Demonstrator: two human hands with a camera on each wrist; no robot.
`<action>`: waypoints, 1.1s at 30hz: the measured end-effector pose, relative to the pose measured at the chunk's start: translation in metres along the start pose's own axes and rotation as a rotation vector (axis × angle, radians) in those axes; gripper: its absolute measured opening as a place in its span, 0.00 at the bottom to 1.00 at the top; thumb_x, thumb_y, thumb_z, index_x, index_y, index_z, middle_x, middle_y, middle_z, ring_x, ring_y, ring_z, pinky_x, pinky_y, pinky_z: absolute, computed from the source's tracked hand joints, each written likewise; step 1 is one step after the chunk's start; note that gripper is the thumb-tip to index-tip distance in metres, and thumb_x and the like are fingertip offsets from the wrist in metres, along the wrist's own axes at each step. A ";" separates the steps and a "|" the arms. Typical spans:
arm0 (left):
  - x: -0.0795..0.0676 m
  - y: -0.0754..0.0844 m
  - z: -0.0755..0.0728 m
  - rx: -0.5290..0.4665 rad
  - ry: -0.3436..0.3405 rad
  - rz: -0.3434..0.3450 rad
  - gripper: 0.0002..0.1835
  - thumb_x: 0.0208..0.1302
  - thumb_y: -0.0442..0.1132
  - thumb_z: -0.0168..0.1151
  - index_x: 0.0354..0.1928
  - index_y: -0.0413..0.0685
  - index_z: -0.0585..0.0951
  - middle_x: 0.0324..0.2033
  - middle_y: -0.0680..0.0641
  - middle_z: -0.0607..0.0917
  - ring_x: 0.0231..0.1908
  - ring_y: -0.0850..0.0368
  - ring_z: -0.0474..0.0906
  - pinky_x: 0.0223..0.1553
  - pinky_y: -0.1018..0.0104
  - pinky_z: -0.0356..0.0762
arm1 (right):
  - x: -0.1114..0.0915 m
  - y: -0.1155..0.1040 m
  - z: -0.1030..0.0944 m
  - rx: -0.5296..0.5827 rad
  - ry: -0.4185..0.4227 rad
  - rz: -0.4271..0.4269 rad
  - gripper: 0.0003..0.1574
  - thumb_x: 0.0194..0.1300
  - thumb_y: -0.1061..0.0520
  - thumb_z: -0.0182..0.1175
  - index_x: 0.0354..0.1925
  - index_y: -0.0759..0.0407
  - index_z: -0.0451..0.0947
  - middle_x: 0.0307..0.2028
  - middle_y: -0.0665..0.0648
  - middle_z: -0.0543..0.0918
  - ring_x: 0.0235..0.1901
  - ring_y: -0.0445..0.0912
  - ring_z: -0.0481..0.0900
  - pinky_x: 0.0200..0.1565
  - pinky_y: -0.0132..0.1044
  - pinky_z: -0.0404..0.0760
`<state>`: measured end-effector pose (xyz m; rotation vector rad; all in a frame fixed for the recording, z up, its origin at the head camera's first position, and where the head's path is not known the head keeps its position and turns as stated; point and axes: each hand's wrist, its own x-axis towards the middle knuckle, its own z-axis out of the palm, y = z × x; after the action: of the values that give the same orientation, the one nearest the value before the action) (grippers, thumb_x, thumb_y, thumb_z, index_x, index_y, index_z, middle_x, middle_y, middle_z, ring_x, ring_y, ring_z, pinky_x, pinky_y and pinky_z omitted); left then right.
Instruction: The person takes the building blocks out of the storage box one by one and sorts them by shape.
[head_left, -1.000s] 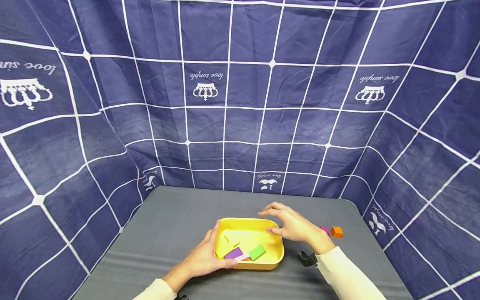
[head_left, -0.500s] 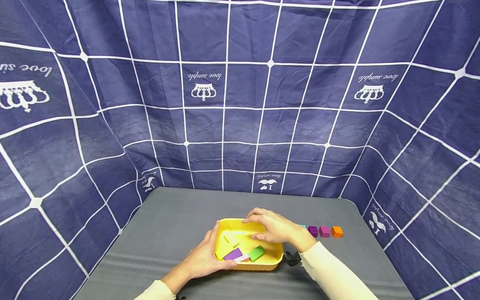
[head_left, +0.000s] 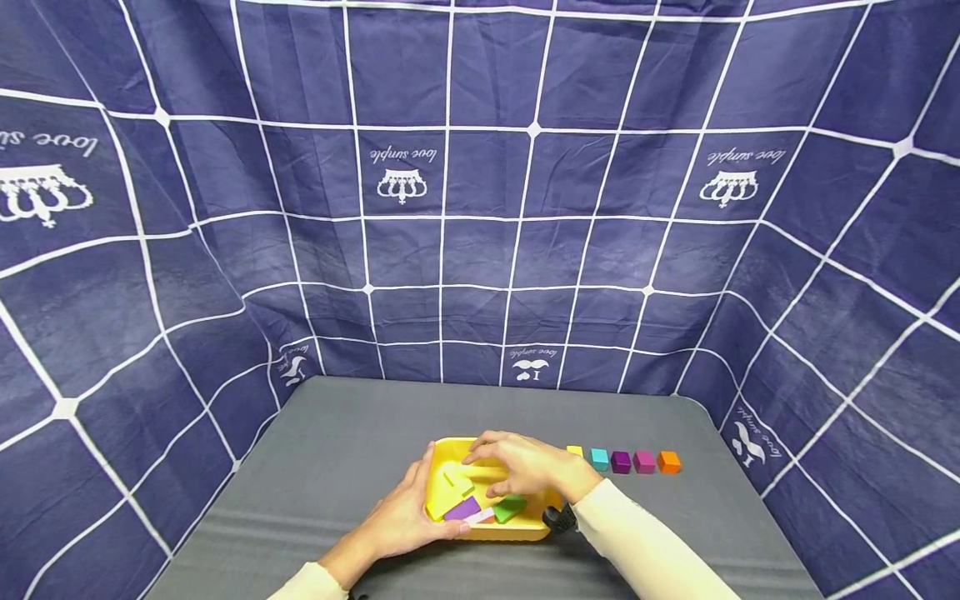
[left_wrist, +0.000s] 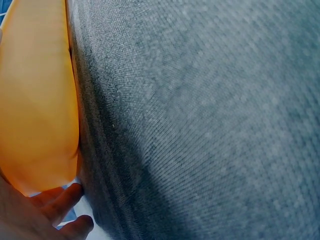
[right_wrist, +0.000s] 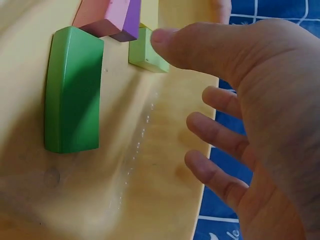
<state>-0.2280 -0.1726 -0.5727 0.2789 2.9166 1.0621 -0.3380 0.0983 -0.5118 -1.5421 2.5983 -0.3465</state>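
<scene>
A yellow plastic bin (head_left: 510, 533) stands on the grey table. My left hand (head_left: 408, 512) holds it by the left end, thumb over the front rim and fingers along the outer wall. Inside lie a green block (head_left: 512, 509), a purple block (head_left: 461, 508), a pink block (right_wrist: 102, 17) and a pale yellow-green block (right_wrist: 145, 50). Over the bin hovers my right hand (head_left: 517, 467), fingers spread and loosely bent, holding nothing. In the right wrist view its thumb tip overlaps the pale block. Its hand and sleeve hide the bin's right part.
To the right of the bin runs a row of small cubes: yellow (head_left: 574, 451), teal (head_left: 599, 459), dark purple (head_left: 621, 462), magenta (head_left: 644, 462) and orange (head_left: 669, 462). A blue cloth (head_left: 480, 250) with white lines hangs behind and at both sides.
My right hand has moved left, from the bin's right rim to over its middle, and the teal, purple and yellow cubes have come into sight. The left hand has kept its hold.
</scene>
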 end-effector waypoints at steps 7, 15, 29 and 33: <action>0.000 0.000 -0.001 -0.007 -0.004 -0.010 0.85 0.51 0.82 0.84 0.98 0.51 0.45 0.86 0.41 0.72 0.71 0.37 0.86 0.63 0.23 0.86 | 0.012 -0.002 0.005 -0.028 -0.038 -0.031 0.40 0.71 0.51 0.85 0.77 0.46 0.85 0.78 0.53 0.84 0.77 0.48 0.83 0.82 0.46 0.79; -0.002 0.000 0.000 0.000 0.001 -0.013 0.85 0.50 0.82 0.85 0.98 0.50 0.46 0.86 0.40 0.73 0.71 0.37 0.86 0.61 0.22 0.86 | 0.025 -0.004 0.015 -0.037 -0.086 -0.041 0.45 0.64 0.55 0.87 0.77 0.45 0.86 0.77 0.49 0.85 0.78 0.44 0.82 0.83 0.41 0.77; -0.001 -0.001 0.001 -0.001 -0.001 -0.002 0.85 0.51 0.83 0.83 0.98 0.54 0.45 0.86 0.41 0.72 0.70 0.37 0.86 0.60 0.24 0.87 | 0.035 -0.004 0.024 -0.035 -0.127 -0.021 0.44 0.65 0.59 0.85 0.76 0.43 0.87 0.78 0.50 0.84 0.79 0.42 0.80 0.84 0.37 0.75; -0.001 -0.002 0.001 -0.004 -0.002 -0.004 0.85 0.51 0.83 0.83 0.98 0.53 0.45 0.86 0.41 0.72 0.71 0.38 0.86 0.61 0.23 0.87 | 0.037 -0.005 0.025 -0.041 -0.131 -0.023 0.41 0.66 0.59 0.84 0.75 0.44 0.87 0.76 0.48 0.85 0.76 0.41 0.82 0.82 0.36 0.76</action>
<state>-0.2273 -0.1735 -0.5750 0.2738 2.9122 1.0658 -0.3464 0.0601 -0.5335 -1.5530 2.5042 -0.1887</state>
